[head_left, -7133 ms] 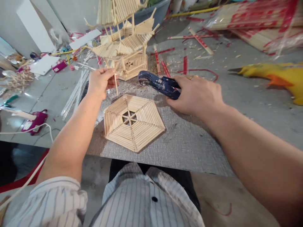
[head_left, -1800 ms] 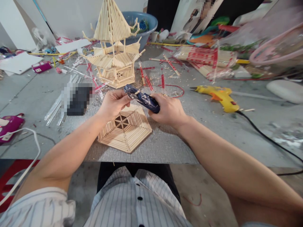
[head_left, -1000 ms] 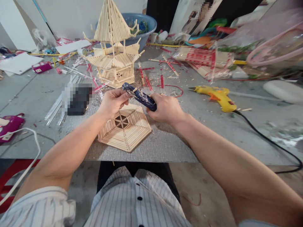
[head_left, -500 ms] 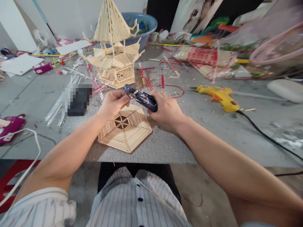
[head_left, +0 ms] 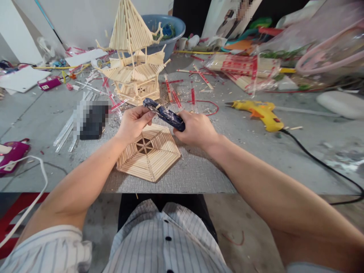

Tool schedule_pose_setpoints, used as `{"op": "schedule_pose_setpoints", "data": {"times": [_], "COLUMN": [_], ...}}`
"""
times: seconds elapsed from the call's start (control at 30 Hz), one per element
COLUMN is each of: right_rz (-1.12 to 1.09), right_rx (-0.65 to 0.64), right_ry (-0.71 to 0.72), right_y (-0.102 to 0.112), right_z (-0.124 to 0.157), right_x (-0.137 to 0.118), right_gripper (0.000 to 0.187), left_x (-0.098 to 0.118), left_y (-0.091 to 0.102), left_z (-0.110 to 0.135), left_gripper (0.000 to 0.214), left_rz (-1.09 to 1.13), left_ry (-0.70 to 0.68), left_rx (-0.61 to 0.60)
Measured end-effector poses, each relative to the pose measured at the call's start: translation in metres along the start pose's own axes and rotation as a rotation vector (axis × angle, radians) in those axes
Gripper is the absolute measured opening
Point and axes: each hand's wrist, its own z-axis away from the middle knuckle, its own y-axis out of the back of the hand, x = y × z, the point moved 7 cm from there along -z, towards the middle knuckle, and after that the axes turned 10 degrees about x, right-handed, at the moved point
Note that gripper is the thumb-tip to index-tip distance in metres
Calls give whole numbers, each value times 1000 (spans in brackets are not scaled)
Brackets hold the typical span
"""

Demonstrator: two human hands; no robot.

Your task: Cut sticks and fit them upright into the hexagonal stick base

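Note:
My right hand (head_left: 196, 128) is wrapped round a dark blue, scuffed hand tool (head_left: 167, 116), shaped like pliers or cutters. The fingers of my left hand (head_left: 133, 121) are pinched together by the tool's far end; whatever they hold is hidden. A small pale bit, like a stick end, shows against the tool near those fingertips. Below both hands, a hexagonal panel of thin wooden sticks (head_left: 153, 165) lies flat on the table, with a spoked opening in its middle. Beyond the hands stands a tiered stick pagoda (head_left: 136, 72) with a pointed roof.
A yellow hot glue gun (head_left: 263, 113) lies at right, its black cord running off the table edge. Clear glue sticks (head_left: 66, 131) and a blurred dark phone-like object (head_left: 93, 123) are at left. Packaged sticks (head_left: 241, 66), a blue basin (head_left: 174, 34) and scraps are behind.
The whole view has shifted slightly. Both hands keep their hold over the hexagonal panel, and the blue tool stays between them at nearly the same tilt.

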Motion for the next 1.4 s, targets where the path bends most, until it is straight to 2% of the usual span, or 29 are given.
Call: {"op": "schedule_pose_setpoints", "data": {"times": [0.3,0.47,0.57,0.77,0.87,1.03,1.23,1.4], "right_rz": [43,39,37,46,51,38,7,-6], "right_rx": [-16,47,72,56,57,55,56,52], "right_ry": [-60,-172,-181,-181,-187,-172,-162,-148], "right_y": [-2,4,7,4,3,2,1,1], "right_z": [-2,-1,-2,-3,-3,-3,-4,-4], "right_x": [7,21,23,25,28,29,29,30], "right_gripper": [33,39,48,49,51,53,51,51], "left_x": [-2,-5,-7,-18,-24,-21,-23,-29], "left_y": [2,12,30,72,81,80,63,54], "left_z": [-1,-7,-15,-33,-43,-61,-75,-84], "left_gripper": [31,21,13,11,12,13,12,14], "left_rz": [-79,-105,-103,-199,-200,-314,-483,-608], "left_ry": [-4,93,123,75,70,-4,-74,-104], "left_rx": [20,38,135,441,498,469,372,369]}}
